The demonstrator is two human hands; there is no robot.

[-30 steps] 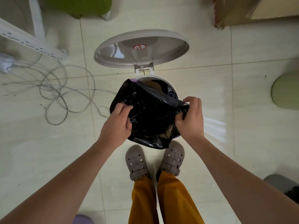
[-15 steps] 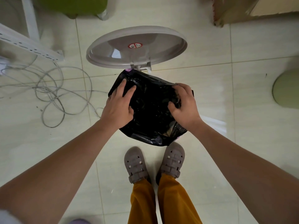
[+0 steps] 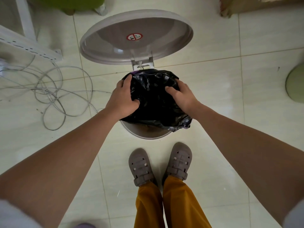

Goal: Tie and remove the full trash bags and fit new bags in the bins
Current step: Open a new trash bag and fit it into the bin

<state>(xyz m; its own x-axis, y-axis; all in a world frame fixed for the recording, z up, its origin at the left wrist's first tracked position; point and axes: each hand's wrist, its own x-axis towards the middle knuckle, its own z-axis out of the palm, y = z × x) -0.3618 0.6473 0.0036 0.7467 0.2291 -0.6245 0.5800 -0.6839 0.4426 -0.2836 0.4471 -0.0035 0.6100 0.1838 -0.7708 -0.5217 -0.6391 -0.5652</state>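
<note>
Gripping black trash bag [image 3: 156, 99] over bin [image 3: 148, 133], left hand [image 3: 122, 97], right hand [image 3: 180, 94], lid [image 3: 136, 37] raised behind, cables [image 3: 49, 89] left

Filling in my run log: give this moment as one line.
step: fitting black bag on bin | left hand: grips bag | right hand: grips bag | lid: open
</note>
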